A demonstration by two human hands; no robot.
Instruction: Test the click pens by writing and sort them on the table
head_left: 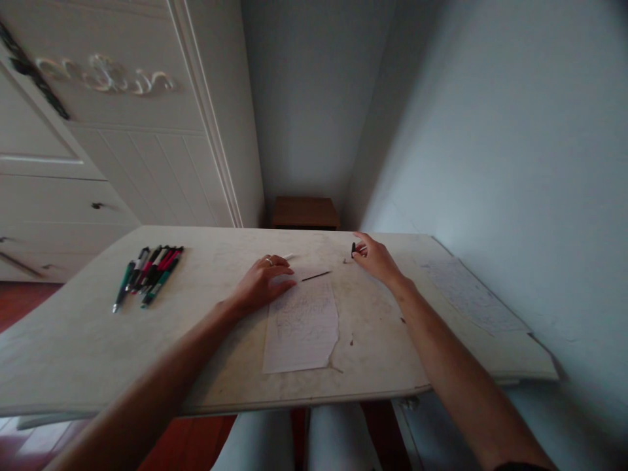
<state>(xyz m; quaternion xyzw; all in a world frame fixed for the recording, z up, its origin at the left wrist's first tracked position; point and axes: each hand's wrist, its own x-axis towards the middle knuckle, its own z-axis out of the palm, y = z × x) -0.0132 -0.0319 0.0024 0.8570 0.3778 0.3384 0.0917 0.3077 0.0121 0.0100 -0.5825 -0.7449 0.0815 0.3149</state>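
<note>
From where I stood, a scribbled sheet of paper point(303, 333) lay before the seated person on the worn white tabletop point(383, 360), its right edge ragged. The right hand point(364, 248), beyond the sheet and to its right, had thumb and fingers drawn narrow around a short black pen part point(353, 250), which stood nearly upright. A tiny loose fitting point(344, 261), too small to make out, sat beside it, also past the sheet's far right corner.

The left hand point(267, 281) lay palm down over the sheet's far left corner, fingers loosely bent; I couldn't tell whether it held anything. A slim whitish piece point(288, 256) showed just past its fingers. A thin dark refill point(316, 276) lay slantwise at the sheet's far edge, and a cluster of pens point(161, 279) well to its left.

To my mind the tiny fitting was most at risk: a brush of the right hand's fingers could send it rolling. The refill might roll too, if the left hand dragged the sheet, and a loose pinch could tip the black part over.
</note>
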